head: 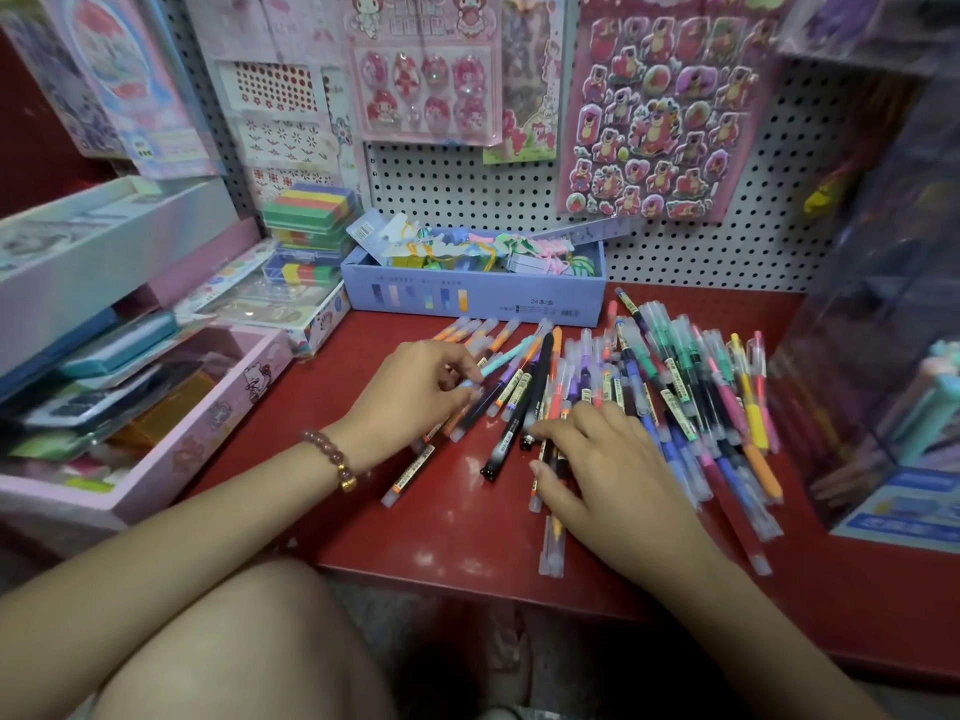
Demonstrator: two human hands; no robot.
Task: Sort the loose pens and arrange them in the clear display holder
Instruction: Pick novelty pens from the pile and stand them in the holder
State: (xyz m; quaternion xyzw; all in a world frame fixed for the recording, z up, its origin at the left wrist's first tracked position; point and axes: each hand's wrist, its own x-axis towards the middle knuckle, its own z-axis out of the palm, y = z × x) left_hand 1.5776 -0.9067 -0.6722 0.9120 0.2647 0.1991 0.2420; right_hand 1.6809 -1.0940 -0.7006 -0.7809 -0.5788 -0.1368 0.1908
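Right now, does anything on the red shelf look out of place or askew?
Yes. The pens lie in a criss-crossed heap on the red shelf, unsorted. One clear-capped pen lies apart, reaching the shelf's front edge. The left hand pinches a teal pen; the right hand rests on the heap.

Multicoloured pens (675, 387), red shelf (457, 532).

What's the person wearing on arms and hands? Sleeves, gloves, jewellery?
No gloves on the left hand or the right hand, and no sleeves in view: both forearms are bare. The left wrist carries a bracelet of round reddish-brown beads with one gold bead. No rings or watch show.
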